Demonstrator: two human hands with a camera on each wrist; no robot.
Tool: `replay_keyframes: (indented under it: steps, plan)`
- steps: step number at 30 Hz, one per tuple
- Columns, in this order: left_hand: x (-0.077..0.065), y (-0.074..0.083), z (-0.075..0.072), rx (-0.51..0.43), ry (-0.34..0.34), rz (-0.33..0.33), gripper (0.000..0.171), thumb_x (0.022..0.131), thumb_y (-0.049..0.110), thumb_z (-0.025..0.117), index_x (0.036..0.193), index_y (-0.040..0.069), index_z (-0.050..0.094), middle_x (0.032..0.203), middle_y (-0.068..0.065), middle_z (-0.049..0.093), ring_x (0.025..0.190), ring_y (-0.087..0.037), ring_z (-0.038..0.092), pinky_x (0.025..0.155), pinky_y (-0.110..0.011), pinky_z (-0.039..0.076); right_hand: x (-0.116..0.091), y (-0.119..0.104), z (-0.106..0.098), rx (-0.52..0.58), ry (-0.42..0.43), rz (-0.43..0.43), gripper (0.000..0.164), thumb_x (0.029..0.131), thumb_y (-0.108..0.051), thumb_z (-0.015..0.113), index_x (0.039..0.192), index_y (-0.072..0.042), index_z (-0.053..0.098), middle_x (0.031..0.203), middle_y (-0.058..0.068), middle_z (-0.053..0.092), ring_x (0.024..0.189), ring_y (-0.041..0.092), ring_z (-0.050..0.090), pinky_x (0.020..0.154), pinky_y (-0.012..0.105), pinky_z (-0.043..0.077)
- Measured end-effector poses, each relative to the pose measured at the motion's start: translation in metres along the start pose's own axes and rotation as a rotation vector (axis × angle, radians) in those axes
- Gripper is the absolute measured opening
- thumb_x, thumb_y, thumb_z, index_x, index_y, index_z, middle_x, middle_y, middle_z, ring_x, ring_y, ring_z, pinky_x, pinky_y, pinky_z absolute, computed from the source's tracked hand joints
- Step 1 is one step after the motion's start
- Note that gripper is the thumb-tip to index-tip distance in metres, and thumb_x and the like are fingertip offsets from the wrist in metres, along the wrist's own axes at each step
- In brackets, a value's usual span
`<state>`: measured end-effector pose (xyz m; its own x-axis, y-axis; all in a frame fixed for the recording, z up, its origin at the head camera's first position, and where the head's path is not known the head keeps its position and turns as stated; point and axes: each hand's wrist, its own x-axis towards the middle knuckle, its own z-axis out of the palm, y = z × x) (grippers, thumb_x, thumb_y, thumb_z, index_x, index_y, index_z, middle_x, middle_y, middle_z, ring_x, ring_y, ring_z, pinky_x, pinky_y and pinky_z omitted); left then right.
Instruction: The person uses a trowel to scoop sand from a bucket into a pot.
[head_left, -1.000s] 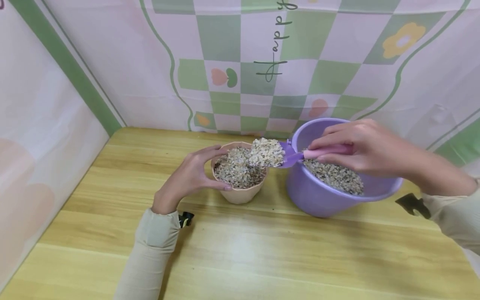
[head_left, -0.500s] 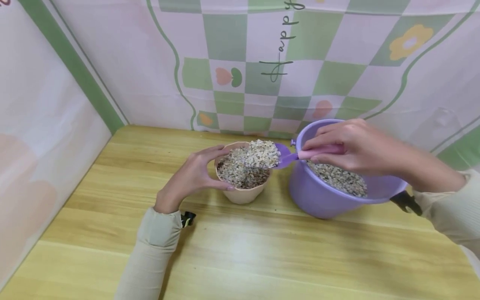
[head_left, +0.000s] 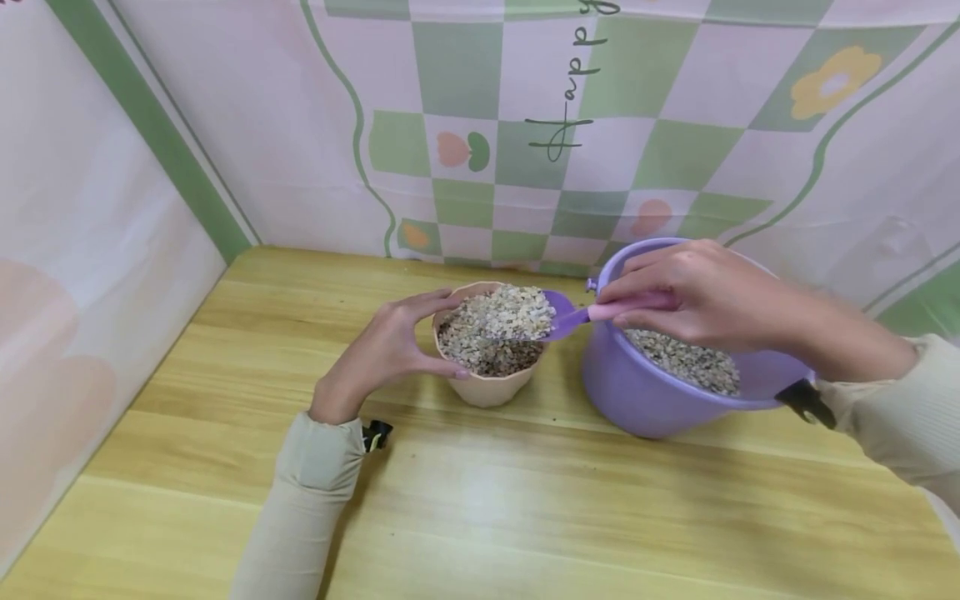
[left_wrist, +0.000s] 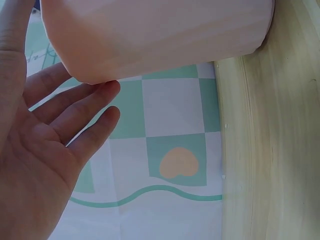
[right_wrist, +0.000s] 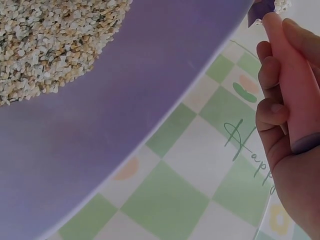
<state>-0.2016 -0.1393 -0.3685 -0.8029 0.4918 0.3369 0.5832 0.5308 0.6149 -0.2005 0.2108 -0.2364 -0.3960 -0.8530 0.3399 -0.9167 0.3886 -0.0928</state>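
A purple trowel (head_left: 562, 317) with a pink handle (right_wrist: 296, 82) is held in my right hand (head_left: 693, 292), fingers curled round the handle. Its blade carries a heap of pale gravel (head_left: 517, 311) low over the peach flower pot (head_left: 491, 390), level or nearly so. The pot stands upright, filled near its rim with gravel (head_left: 465, 333). My left hand (head_left: 386, 350) holds the pot's left side, thumb at the near rim and fingers at the far rim. In the left wrist view, fingertips (left_wrist: 110, 90) touch the pot's wall (left_wrist: 160, 35). The blade's underside is hidden.
A lilac bucket (head_left: 626, 392) with more gravel (right_wrist: 55, 45) stands right of the pot, beneath my right hand. Behind the wooden table (head_left: 480, 500) hangs a checked cloth (head_left: 532, 150). A few grains lie on the tabletop.
My right hand has moved the loaded trowel left, further over the pot, and the heap has started to spread toward the blade's tip. The left hand keeps its hold. The view has shifted slightly.
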Motion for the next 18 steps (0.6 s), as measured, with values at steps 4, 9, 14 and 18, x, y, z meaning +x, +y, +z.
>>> replay_keyframes:
  steps: [4, 9, 14, 18]
  plan:
    - [-0.0002, 0.0001, 0.0001, -0.005, -0.002, -0.001, 0.096, 0.064, 0.051, 0.090, 0.144, 0.009, 0.054, 0.147, -0.016, 0.051, 0.131, -0.028, 0.052, 0.112, -0.046, 0.039, 0.0016, -0.0008, 0.0004, -0.026, -0.035, 0.027, 0.028, 0.080, -0.014, 0.082, 0.105, -0.026, 0.078, 0.094, -0.021, 0.069, 0.081, -0.003, 0.060, 0.069, 0.021, 0.051]
    - [0.0000, 0.0012, 0.0005, -0.007, 0.000, -0.006, 0.096, 0.064, 0.049, 0.091, 0.143, 0.008, 0.054, 0.146, -0.017, 0.051, 0.130, -0.028, 0.053, 0.112, -0.045, 0.040, 0.0021, -0.0016, 0.0014, -0.031, -0.063, 0.061, 0.027, 0.081, -0.015, 0.082, 0.105, -0.027, 0.078, 0.096, -0.021, 0.070, 0.086, 0.000, 0.063, 0.073, 0.031, 0.054]
    - [-0.0007, 0.0020, 0.0000, -0.002, 0.001, -0.021, 0.097, 0.063, 0.049, 0.091, 0.142, 0.007, 0.055, 0.146, -0.017, 0.050, 0.133, -0.030, 0.050, 0.112, -0.046, 0.039, 0.0063, -0.0031, 0.0026, -0.027, -0.068, 0.045, 0.026, 0.080, -0.016, 0.082, 0.103, -0.026, 0.077, 0.095, -0.018, 0.071, 0.083, 0.005, 0.064, 0.073, 0.037, 0.055]
    - [-0.0011, 0.0022, -0.0003, -0.001, 0.004, -0.021, 0.096, 0.063, 0.049, 0.091, 0.141, 0.006, 0.056, 0.146, -0.017, 0.050, 0.133, -0.031, 0.050, 0.112, -0.046, 0.039, 0.0103, -0.0050, 0.0023, -0.034, -0.078, 0.051, 0.021, 0.082, -0.017, 0.081, 0.101, -0.024, 0.077, 0.092, -0.016, 0.071, 0.080, 0.007, 0.063, 0.073, 0.038, 0.055]
